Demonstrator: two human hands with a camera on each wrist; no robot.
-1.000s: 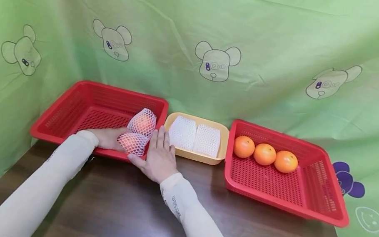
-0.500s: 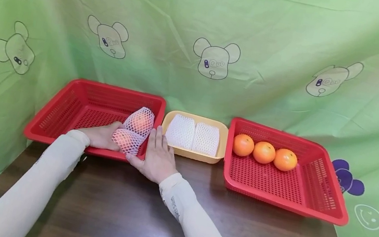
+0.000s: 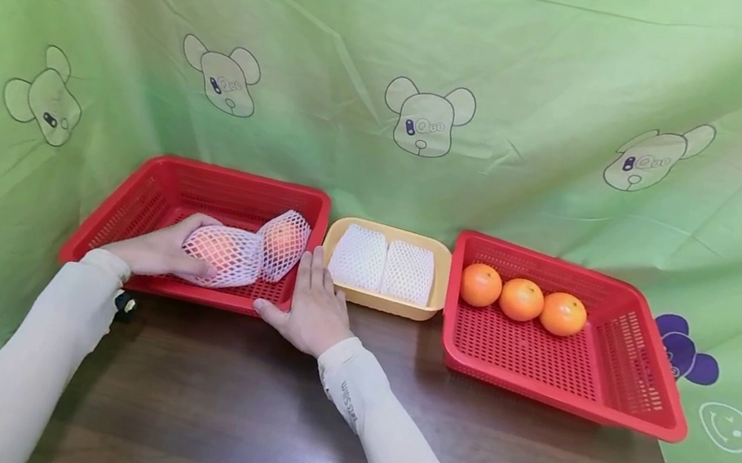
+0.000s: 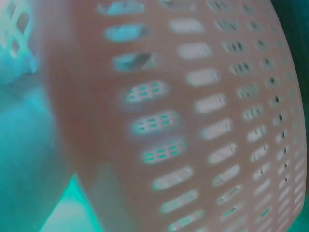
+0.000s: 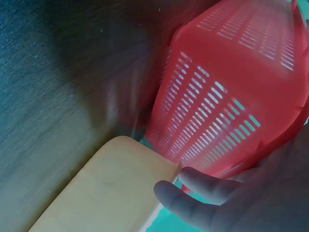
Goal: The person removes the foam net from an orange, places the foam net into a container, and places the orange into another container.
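Farther left of the yellow tray [image 3: 395, 307] than a second ago, the left hand [image 3: 162, 249] has drawn the nearer netted fruit [image 3: 219, 250] away from it. That fruit is within the first red basket [image 3: 236, 195], which stands just left of the tray; whether it rests on the basket's floor cannot be told. The left hand grips it, thumb on the near side and fingers on the far side, and the loose end of its net reaches to the other netted fruit [image 3: 284, 237], which lies closer to the tray. Right beside the tray, the right hand [image 3: 319, 313] has stayed at the basket's rim, fingers straight and holding nothing. Two white foam nets [image 3: 359, 257] lie inside the tray. To its right, the second red basket [image 3: 527, 358] holds three bare oranges [image 3: 521, 300] in a row. Dark wood tabletop [image 3: 250, 409] extends in front of the tray.
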